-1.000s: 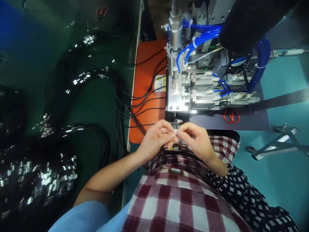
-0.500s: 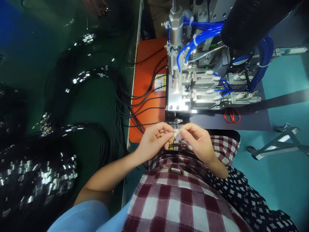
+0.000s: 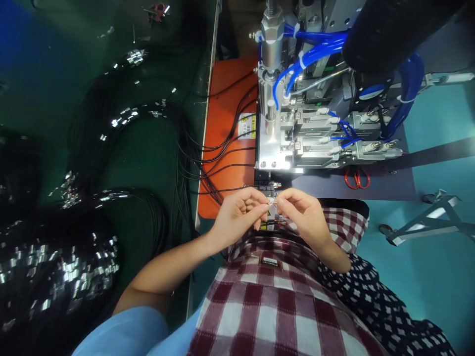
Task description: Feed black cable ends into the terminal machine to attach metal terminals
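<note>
Thin wires (image 3: 272,202), pale and reddish, run between my two hands in front of the machine. My left hand (image 3: 239,213) pinches them between thumb and forefinger, its other fingers curled. From the other side, my right hand (image 3: 306,216) closes its thumb and forefinger on the wires too. Fingertips cover most of the wires, so their ends are hard to make out. Just beneath the fingers is a metal fixture with a yellow warning label (image 3: 264,226). More wire ends (image 3: 280,223) lie at its right side.
A machine with metal cylinders (image 3: 272,44) and blue air tubes (image 3: 322,49) stands ahead on an orange plate (image 3: 228,99). Black cables (image 3: 218,148) cross that plate. Bundled cables with shiny ends (image 3: 128,116) cover the green table at left. Red-handled scissors (image 3: 356,178) lie right.
Both hands stay nearly in place; the wires between the fingertips have shifted slightly. At the upper left, a person's hand has gone from view, and a small reddish object shows there.
</note>
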{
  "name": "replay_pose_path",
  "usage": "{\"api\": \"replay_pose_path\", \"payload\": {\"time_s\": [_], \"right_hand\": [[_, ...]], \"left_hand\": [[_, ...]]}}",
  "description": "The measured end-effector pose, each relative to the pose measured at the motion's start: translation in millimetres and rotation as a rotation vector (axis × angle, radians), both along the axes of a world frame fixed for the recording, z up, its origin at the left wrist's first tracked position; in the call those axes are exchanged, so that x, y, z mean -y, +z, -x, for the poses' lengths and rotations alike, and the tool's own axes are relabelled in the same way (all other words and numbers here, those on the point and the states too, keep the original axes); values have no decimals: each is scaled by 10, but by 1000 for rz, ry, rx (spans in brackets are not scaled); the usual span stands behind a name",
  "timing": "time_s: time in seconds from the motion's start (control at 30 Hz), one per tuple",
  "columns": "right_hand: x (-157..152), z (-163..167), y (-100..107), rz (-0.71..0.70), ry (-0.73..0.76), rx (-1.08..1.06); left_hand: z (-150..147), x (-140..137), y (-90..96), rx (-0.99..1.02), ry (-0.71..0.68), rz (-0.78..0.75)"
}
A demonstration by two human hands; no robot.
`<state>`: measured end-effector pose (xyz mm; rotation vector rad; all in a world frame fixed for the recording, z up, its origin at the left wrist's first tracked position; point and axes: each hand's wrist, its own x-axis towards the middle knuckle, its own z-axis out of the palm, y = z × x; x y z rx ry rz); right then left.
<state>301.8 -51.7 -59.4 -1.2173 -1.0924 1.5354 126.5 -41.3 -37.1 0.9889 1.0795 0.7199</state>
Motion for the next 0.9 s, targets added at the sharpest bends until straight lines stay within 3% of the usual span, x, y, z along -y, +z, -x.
{"api": "replay_pose_path", "payload": {"time_s": [0.43, 0.63, 0.9], "right_hand": [[42, 44, -82, -4, 35, -55], [63, 54, -91, -123, -11, -1], [53, -31, -88, -232, 41, 2]], "left_hand": [[17, -38, -1, 89, -42, 56], [15, -25, -3, 73, -68, 59], [-20, 17, 11, 16, -34, -243]]}}
